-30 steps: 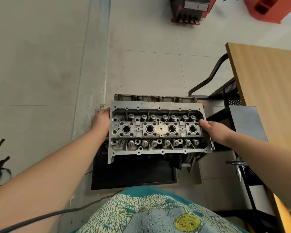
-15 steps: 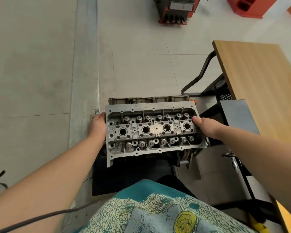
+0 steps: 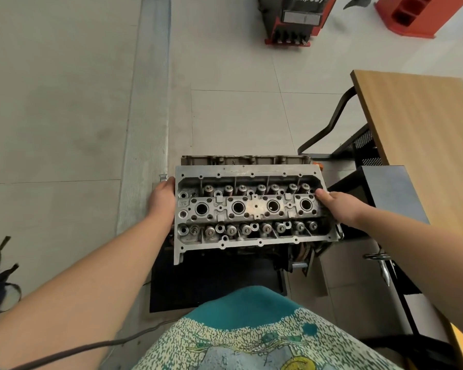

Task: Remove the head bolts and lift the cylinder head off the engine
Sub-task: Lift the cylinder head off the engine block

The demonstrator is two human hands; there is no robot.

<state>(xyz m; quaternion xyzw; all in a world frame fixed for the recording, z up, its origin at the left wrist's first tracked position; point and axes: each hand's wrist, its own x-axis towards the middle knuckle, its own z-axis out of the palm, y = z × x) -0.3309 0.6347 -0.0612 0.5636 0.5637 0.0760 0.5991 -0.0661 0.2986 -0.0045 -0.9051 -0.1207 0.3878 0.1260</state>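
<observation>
Little has shifted since half a second ago: cylinder head [image 3: 251, 209] stays level between both hands, above the engine block [image 3: 243, 160], whose far edge shows behind it. Pale tiled floor [image 3: 64, 102]; wooden surface [image 3: 417, 134] at right, red machine [image 3: 294, 20] far off. Head is grey cast aluminium, rectangular, four round bores down the middle, valve springs in two rows. Left hand [image 3: 162, 200] clasps the left end, fingers hidden beneath. Right hand [image 3: 340, 206] grips the right end, thumb on top.
</observation>
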